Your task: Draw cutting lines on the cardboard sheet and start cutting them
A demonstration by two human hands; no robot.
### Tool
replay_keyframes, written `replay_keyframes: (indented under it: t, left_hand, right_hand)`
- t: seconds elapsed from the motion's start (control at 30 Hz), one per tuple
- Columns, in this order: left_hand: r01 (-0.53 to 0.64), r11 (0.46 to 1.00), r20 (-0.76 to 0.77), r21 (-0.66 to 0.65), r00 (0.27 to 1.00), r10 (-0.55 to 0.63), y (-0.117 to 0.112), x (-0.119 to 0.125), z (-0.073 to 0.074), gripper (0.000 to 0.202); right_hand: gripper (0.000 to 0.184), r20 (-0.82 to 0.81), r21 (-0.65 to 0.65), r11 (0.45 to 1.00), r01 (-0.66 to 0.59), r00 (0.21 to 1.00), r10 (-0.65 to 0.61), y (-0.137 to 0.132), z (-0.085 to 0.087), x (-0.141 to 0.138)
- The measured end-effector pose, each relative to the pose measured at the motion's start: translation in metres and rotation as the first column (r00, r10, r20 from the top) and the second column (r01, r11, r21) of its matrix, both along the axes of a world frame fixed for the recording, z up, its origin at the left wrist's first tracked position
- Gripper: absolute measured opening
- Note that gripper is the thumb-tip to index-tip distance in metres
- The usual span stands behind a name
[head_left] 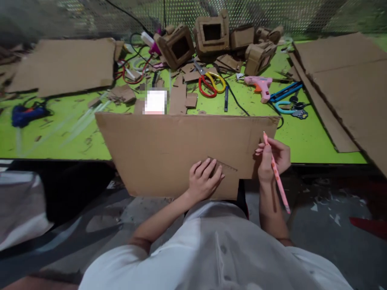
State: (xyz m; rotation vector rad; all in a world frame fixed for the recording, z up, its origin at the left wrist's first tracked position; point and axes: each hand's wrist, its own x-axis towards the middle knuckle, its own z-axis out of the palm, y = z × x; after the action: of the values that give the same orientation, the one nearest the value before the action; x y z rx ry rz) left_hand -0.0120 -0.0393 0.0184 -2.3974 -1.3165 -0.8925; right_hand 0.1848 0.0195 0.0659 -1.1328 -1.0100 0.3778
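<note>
A large sheet of cardboard (pixel 163 149) leans from my lap onto the table's front edge. My left hand (pixel 206 177) lies flat on it with the fingers apart, holding down a clear ruler (pixel 225 164) with dark tick marks along its edge. Most of the ruler is under the hand or hard to make out. Near the sheet's right edge, my right hand (pixel 273 157) is closed around a spotted pink pencil (pixel 278 181). The pencil's tip points up and away from me, and its back end hangs down past my wrist.
On the green table (pixel 305 141) lie scissors (pixel 210 82), a pink glue gun (pixel 260 85), a blue cutter (pixel 286 92), a blue glue gun (pixel 28 114) and cardboard scraps. Several cardboard boxes (pixel 211 38) stand at the back. Large cardboard sheets (pixel 353 76) lie right, another (pixel 69 66) left.
</note>
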Motion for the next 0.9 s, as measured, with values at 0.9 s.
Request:
replay_keyframes:
  t: [0.9]
  left_hand:
    - [-0.071,0.996,-0.069,-0.047,0.995,0.068,-0.007,0.008,-0.003,0.06]
  right_hand:
    - [0.015,-0.033,0.169,0.985,-0.039,0.998,0.045,0.008,0.002,0.008]
